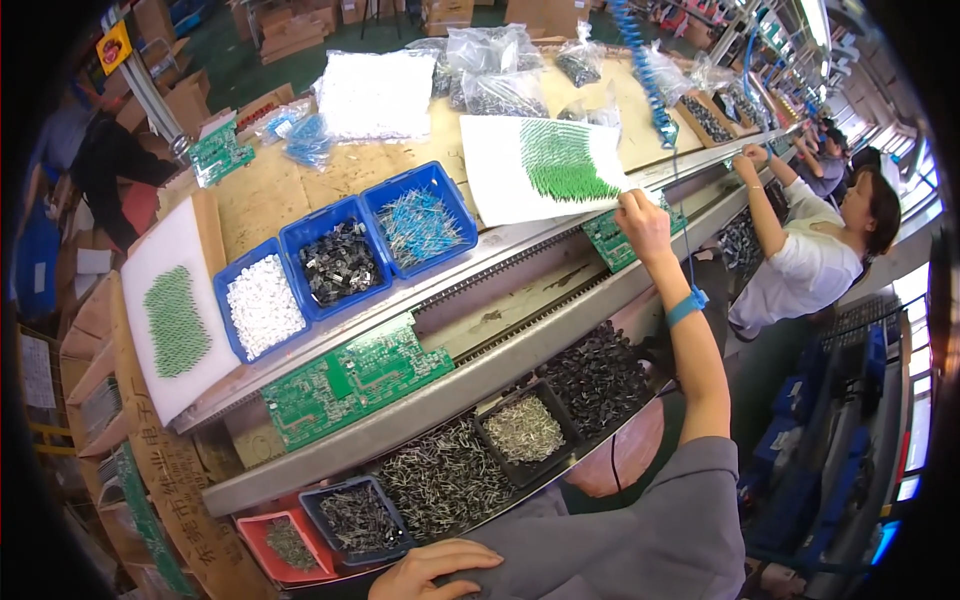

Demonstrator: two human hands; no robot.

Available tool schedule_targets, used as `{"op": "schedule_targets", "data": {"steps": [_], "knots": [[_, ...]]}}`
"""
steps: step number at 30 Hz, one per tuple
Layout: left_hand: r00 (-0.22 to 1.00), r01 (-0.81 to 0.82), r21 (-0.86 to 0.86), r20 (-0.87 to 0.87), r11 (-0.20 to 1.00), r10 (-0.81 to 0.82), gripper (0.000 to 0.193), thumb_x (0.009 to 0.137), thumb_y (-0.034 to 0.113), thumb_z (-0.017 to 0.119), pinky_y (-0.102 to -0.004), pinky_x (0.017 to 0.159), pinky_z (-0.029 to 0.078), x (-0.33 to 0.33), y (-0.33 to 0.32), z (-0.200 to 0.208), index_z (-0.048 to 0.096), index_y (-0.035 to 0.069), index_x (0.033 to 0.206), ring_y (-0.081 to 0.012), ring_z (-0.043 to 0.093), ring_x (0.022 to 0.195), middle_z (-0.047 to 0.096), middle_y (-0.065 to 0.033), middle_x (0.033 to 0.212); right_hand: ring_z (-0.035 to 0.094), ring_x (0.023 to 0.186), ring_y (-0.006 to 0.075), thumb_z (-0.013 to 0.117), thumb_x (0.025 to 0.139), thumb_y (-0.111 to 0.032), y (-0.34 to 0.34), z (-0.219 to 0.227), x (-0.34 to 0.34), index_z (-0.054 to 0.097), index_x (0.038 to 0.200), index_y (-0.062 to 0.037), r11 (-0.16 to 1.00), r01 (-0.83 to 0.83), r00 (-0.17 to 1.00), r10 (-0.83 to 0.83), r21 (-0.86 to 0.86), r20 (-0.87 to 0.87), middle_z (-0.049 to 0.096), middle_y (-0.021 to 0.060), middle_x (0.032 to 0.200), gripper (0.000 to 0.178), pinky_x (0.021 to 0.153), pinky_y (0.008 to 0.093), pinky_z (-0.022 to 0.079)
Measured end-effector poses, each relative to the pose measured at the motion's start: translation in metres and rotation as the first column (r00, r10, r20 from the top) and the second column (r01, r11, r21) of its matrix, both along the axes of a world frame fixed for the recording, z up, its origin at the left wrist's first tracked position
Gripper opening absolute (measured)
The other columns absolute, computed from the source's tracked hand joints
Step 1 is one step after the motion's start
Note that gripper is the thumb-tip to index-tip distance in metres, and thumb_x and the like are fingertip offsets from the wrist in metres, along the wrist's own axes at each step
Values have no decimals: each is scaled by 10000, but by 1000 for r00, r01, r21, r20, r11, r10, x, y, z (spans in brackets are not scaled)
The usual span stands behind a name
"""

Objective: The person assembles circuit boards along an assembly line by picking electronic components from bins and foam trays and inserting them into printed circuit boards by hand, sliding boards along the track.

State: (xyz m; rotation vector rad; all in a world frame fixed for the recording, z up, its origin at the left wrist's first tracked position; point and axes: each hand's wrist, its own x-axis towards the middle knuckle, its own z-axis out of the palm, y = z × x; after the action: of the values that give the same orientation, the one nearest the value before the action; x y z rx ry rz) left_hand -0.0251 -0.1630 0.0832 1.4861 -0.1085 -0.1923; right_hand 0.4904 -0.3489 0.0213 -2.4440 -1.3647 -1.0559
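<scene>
Resting near the lower edge, the left hand point(435, 570) lies loosely curled beside grey fabric point(640, 510); nothing shows in its grasp, though its underside is hidden. Beyond it, a green printed circuit board point(350, 385) sits between the conveyor rails.

Farther out, the right hand point(645, 225) pinches the lower right corner of a white sheet point(492, 165), foam by the look of it, studded with rows of green leaded components point(570, 160). The sheet is at the conveyor's far side, over the near edge of the table point(290, 200); whether it is fully lifted cannot be told. It should be light and soft, likely to flex or dent when held by one corner, and the thin leads could bend or pull loose. The bare white margins look the best place to hold; a second grip on the opposite edge would keep it level.

As for writing, dark printed characters run along the cardboard point(200, 510) at left; any markings on the circuit board are too fine to read. Farther back stands a yellow-and-red sign point(113, 47), its details unclear.
</scene>
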Motion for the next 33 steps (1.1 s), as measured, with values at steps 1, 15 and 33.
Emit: {"op": "schedule_targets", "data": {"steps": [1,15,33], "knots": [[1000,2,-1,1,1000,-2,329,789,64,671,-410,928,454,1,-1,-1,644,8,1112,-329,592,1062,634,-151,1124,621,669,252,634,769,-68,-4,-2,4,519,823,-74,1000,2,1000,-2,-1,1,555,82,810,127,569,369,501],[1000,11,20,15,1000,-12,340,786,66,679,-409,931,453,0,-3,-1,643,13,1119,-330,591,1065,630,-152,1120,621,849,306,588,767,-6,-7,-8,3,584,954,-67,993,49,966,-74,-103,-246,590,124,1031,196,704,386,510],[997,13,-14,80,1000,-12,335,808,103,663,-410,930,453,-17,5,-3,633,-4,1124,-338,590,1069,629,-162,1127,635,853,267,686,887,-260,84,-47,-74,424,1130,43,401,820,-62,771,407,-634,559,180,1058,468,627,346,538]]}}
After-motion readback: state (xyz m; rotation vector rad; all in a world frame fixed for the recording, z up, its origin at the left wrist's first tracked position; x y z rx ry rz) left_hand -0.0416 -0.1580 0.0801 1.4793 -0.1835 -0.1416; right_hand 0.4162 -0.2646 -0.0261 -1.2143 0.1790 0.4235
